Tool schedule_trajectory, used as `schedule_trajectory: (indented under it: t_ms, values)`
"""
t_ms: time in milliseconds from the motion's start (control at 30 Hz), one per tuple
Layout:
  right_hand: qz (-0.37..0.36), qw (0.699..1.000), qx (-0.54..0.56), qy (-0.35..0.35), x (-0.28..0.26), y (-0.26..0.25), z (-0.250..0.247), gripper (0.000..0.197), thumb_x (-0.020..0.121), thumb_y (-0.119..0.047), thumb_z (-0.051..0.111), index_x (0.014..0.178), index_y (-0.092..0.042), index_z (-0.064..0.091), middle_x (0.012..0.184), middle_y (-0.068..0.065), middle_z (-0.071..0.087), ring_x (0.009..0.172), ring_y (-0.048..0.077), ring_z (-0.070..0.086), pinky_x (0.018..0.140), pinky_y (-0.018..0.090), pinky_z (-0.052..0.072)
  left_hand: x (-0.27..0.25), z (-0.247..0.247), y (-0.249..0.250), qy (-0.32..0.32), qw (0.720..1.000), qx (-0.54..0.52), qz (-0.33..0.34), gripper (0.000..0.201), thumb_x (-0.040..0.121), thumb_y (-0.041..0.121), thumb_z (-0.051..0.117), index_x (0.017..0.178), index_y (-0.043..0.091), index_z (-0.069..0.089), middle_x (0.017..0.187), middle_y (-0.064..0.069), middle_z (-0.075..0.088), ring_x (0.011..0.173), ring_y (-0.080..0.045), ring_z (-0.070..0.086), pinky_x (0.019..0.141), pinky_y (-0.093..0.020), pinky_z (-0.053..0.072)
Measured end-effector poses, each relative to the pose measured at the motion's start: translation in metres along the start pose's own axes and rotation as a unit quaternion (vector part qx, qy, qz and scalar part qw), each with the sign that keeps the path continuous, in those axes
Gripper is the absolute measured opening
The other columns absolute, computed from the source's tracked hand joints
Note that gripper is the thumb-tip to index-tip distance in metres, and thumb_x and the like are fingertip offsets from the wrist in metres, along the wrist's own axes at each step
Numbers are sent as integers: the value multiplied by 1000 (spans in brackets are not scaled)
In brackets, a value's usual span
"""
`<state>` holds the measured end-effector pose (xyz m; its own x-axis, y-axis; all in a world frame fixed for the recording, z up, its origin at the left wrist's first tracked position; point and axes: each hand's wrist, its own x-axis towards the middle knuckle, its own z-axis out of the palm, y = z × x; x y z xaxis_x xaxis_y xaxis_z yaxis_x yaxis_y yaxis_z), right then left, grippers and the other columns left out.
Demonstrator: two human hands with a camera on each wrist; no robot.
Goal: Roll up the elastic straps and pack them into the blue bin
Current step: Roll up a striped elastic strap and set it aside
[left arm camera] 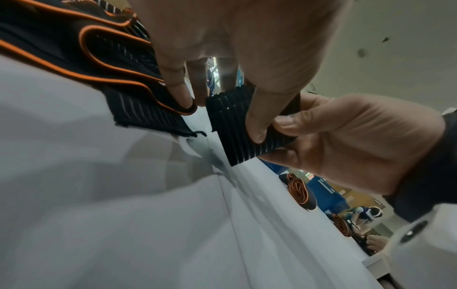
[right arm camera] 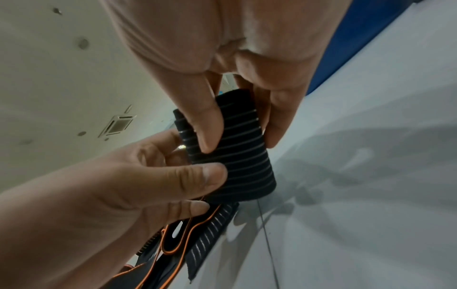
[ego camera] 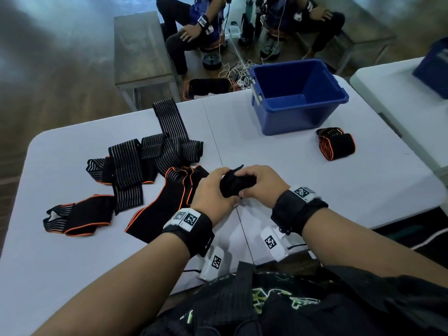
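Both hands hold one rolled black strap (ego camera: 236,182) with thin pale stripes just above the table's middle. My left hand (ego camera: 213,190) grips its left end, thumb on the roll (right arm camera: 235,162). My right hand (ego camera: 260,183) pinches the right end between thumb and fingers (left arm camera: 257,125). The blue bin (ego camera: 297,95) stands on the far side of the table and looks empty. A rolled orange-edged strap (ego camera: 335,143) lies to the right of the bin's front. Several unrolled straps (ego camera: 135,166) lie in a heap left of my hands.
The white folding table (ego camera: 278,151) has a seam running between my hands. A second table (ego camera: 397,93) with a dark blue box (ego camera: 434,66) stands at the right. Two seated people (ego camera: 194,27), a bench and floor cables lie beyond the far edge.
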<state>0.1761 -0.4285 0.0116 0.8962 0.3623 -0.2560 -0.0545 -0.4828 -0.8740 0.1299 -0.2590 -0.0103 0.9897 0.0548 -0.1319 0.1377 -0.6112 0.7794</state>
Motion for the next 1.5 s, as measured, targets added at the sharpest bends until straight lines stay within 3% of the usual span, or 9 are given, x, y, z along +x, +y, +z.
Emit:
schedule_trajectory:
  t_ms: [100, 233, 333, 467, 567, 800, 1000, 1267, 1500]
  values:
    - [3, 998, -34, 46, -2, 3, 2, 46, 69, 4, 78, 106, -22, 68, 102, -4, 62, 87, 5, 61, 76, 5, 45, 0, 0, -1, -4, 1000, -13, 3, 60, 75, 22, 82, 128, 30, 54, 110, 6, 64, 99, -11, 60, 86, -19, 43]
    - [24, 997, -9, 70, -7, 14, -1, 66, 67, -6, 82, 121, -32, 53, 129, -3, 54, 102, 17, 63, 94, 33, 52, 4, 2, 2, -37, 999, -31, 13, 53, 79, 19, 78, 126, 30, 57, 107, 10, 67, 101, -9, 64, 91, -20, 47]
    - [31, 998, 6, 47, -10, 20, -10, 80, 66, -11, 82, 137, -28, 49, 134, -6, 57, 111, 17, 63, 100, 38, 52, 11, 1, 7, -72, 995, -59, 30, 52, 82, 15, 75, 131, 28, 61, 109, 10, 71, 104, -8, 65, 96, -23, 49]
    - [70, 991, 93, 60, -11, 28, -24, 48, 75, -6, 83, 118, -13, 63, 111, 8, 70, 102, 20, 69, 94, 40, 57, 25, 5, 14, -85, 994, -60, 24, 53, 85, 28, 72, 137, 24, 61, 122, 2, 69, 112, -14, 64, 105, -32, 47]
    - [144, 975, 162, 56, -14, 35, -32, 37, 79, -12, 84, 109, -5, 62, 105, 20, 70, 89, 34, 74, 79, 48, 62, 29, 17, 20, -61, 998, -11, -18, 49, 90, 33, 72, 135, 21, 60, 117, 0, 64, 97, -18, 64, 94, -29, 50]
    - [168, 980, -92, 61, -13, 61, -51, 50, 74, -49, 79, 105, -21, 52, 101, -1, 66, 90, 21, 68, 82, 43, 59, 16, 44, 28, -94, 986, 133, -32, 84, 60, 55, 86, 133, 25, 56, 121, 5, 56, 108, -12, 57, 90, -26, 48]
    - [81, 988, -130, 19, -6, 59, -59, 53, 81, -25, 76, 128, -18, 53, 108, -7, 60, 98, 10, 56, 88, 22, 44, 16, 50, 30, -48, 994, 70, -75, 75, 73, 33, 86, 137, 22, 50, 116, 6, 58, 95, -9, 57, 83, -22, 44]
    - [41, 989, -141, 23, 1, 68, -64, 36, 78, -21, 72, 114, -20, 70, 106, -3, 70, 88, 9, 63, 74, 15, 44, 12, 59, 23, 19, 994, 66, -84, 39, 89, 30, 72, 126, 22, 63, 109, 5, 63, 94, -15, 65, 94, -41, 54]
    - [92, 983, -25, 156, -4, 82, -93, 35, 82, -11, 70, 116, -15, 62, 97, -4, 65, 89, 14, 64, 92, 31, 53, 40, 91, 65, 61, 990, 18, -125, 33, 91, 24, 71, 121, 19, 60, 89, 10, 68, 81, -7, 66, 84, -28, 52]
